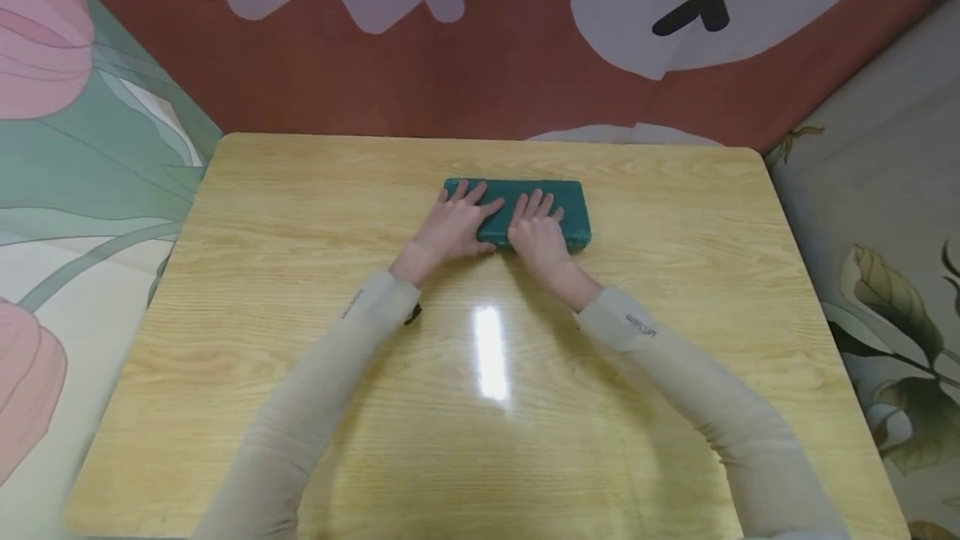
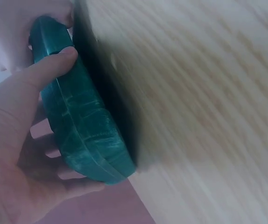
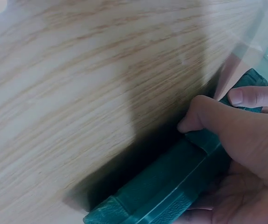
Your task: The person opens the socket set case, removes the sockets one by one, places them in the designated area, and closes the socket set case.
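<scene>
A flat green case (image 1: 572,211) with a seam along its side lies toward the far side of the wooden table. My left hand (image 1: 456,227) grips its left part, fingers spread over the top. In the left wrist view that thumb (image 2: 59,65) lies along the side of the case (image 2: 85,121). The right hand (image 1: 538,236) holds the middle, its fingers stretched over the top. Seen from the right wrist, the right thumb (image 3: 201,114) bends over the front edge, close to the left thumb (image 3: 246,96).
The light wooden table (image 1: 300,215) has rounded far corners. Behind it rises a reddish-brown patterned backdrop (image 1: 405,77), with floral coverings (image 1: 127,157) at the sides. A bright light reflection (image 1: 491,352) shows on the tabletop between the forearms.
</scene>
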`<state>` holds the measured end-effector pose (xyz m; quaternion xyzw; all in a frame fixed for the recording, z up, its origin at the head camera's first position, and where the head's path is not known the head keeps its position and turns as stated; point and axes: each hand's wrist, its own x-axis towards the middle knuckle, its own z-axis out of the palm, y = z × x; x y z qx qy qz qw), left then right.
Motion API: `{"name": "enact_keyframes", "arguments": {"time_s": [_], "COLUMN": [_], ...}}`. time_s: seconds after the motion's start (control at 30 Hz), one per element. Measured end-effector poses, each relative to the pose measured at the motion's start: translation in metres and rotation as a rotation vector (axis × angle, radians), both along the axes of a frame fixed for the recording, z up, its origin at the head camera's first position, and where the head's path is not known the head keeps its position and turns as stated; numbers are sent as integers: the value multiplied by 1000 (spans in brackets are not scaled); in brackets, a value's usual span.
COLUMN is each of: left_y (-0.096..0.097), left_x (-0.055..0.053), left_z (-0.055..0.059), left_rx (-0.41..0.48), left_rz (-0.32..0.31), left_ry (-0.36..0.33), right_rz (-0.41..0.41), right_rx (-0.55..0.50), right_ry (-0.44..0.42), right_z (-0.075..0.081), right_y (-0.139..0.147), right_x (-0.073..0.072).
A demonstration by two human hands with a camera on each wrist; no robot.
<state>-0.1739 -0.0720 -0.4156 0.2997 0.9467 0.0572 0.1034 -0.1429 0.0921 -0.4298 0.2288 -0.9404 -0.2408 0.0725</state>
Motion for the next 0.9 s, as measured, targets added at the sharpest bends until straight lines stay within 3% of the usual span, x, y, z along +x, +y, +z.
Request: {"name": "enact_keyframes", "arguments": {"time_s": [0.17, 0.37, 0.47, 0.6, 0.77, 0.9], "left_y": [6, 8, 7, 7, 7, 6], "left_x": [4, 10, 13, 16, 20, 26], "left_z": [1, -4, -7, -10, -13, -17], "left_rx": [-24, -70, -70, -53, -59, -44], "left_rz": [15, -8, -2, 4, 36, 55], "left_ry": [-7, 83, 120, 140, 140, 157], "right_rz": [-12, -19, 10, 72, 186, 253], "right_rx": [-1, -56, -83, -214, -461, -558], "right_ry": [-37, -203, -235, -237, -221, -184], "right_z": [2, 7, 9, 8, -2, -10], "right_y": [2, 6, 11, 22, 33, 41], "right_x": [3, 8, 9, 12, 18, 24]}}
